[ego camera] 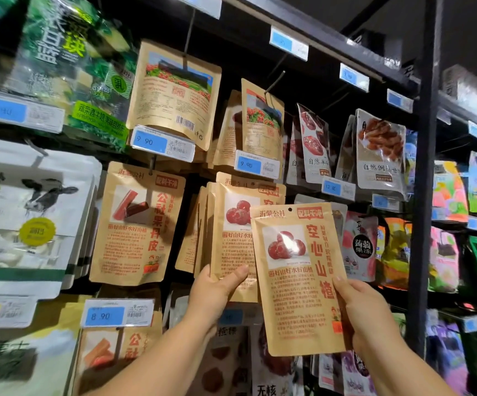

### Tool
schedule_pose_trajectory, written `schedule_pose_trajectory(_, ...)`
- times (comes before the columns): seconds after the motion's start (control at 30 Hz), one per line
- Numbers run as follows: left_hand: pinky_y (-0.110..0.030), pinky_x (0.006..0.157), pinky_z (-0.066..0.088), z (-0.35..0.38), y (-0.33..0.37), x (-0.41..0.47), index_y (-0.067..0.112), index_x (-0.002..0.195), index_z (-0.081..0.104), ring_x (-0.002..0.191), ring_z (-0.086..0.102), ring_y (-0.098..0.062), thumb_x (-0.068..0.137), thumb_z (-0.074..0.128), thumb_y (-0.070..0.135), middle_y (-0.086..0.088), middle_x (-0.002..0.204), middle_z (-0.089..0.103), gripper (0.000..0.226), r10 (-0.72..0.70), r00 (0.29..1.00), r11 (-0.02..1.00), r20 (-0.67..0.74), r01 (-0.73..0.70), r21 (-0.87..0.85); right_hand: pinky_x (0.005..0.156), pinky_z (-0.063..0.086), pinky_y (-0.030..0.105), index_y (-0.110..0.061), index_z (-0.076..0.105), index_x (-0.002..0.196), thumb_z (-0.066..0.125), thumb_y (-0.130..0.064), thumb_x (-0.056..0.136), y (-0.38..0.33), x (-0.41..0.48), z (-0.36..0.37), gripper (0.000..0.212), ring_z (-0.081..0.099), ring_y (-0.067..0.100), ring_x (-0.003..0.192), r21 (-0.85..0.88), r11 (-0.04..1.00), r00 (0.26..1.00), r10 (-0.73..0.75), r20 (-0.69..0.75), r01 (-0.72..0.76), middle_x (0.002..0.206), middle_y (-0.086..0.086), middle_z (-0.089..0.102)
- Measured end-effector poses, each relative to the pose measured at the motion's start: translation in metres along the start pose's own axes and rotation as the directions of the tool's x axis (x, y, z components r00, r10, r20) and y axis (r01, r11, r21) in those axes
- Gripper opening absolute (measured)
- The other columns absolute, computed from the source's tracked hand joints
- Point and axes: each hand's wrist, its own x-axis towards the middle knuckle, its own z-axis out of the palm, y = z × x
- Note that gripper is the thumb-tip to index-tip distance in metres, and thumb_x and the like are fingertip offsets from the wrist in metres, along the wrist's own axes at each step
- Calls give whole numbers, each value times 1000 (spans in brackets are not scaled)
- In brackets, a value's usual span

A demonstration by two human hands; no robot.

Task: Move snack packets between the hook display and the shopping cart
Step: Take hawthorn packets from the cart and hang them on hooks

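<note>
- Kraft-paper snack packet (297, 281), printed with red characters and a picture of red fruit, is off the hooks and held in front of the display, tilted slightly with its top leaning left.
- Its punched hang hole (290, 209) shows at the top edge with no hook through it.
- Right hand (366, 312) grips this packet at its lower right edge: the thumb lies on the front face and the fingers are curled behind.
- Hanging stack (231, 224) of matching packets sits on its hook just left of and behind the held packet, which covers the stack's right side.
- Left hand (217, 292) pinches the bottom of the hanging stack, with the thumb pressed on the front packet and the fingers out of sight behind.
- Hook display (423, 195) is a black frame with an upright post at the right and rows of packets hanging on wire hooks.
- Fruit-leather packets (137, 224), also kraft paper, hang to the left of the stack, well apart from both hands.
- White pouches with a cow picture (28, 218) hang at the far left.
- Blue price tag (117, 312) reading 8.90 sits below the fruit-leather packets; another price label (163, 144) reading 9.90 sits above them.
- Coloured pouches (448, 252) fill the bay right of the post; their print is too blurred to read.
</note>
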Motion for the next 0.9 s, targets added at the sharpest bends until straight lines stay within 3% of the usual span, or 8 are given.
schedule_pose_trajectory(0.3,-23,77,51,1,4,7,26,105,67,92,69,-6,77,78,28,10,98,74,31,6,1000,1000,-12,-6,-8,81,55,61,-10,70,88,55,-25,99,3,5,8,23,72,37,83,-7,1000,1000,-3,-7,3,80,12,75)
schedule_pose_trajectory(0.43,-27,80,52,1,1,11,24,106,66,93,69,-9,75,79,30,9,97,74,34,-20,998,1000,-59,20,-6,81,55,61,-10,70,89,55,-24,99,3,5,9,23,72,36,83,9,1000,1000,9,-9,-9,79,11,75)
schedule_pose_trajectory(0.57,-31,87,52,0,0,17,27,106,66,94,67,-9,72,81,38,10,97,73,38,-24,996,997,-87,30,70,81,56,58,-8,69,85,56,-21,99,1,6,10,22,70,34,77,27,1000,1000,5,-18,-4,72,9,75)
schedule_pose_trajectory(0.7,-27,81,47,-4,2,25,29,105,63,93,63,-8,72,78,45,13,98,69,39,-23,990,978,-141,52,202,76,58,52,-9,68,88,55,-20,99,-3,5,10,20,70,29,72,35,999,1000,-4,-12,4,69,7,74)
schedule_pose_trajectory(0.9,-27,83,44,-14,1,31,23,108,60,95,60,-14,77,74,47,11,97,64,42,-41,988,937,-148,90,339,78,58,57,-8,69,95,55,-22,99,-1,5,12,21,72,33,80,53,998,1000,17,14,-17,79,11,76)
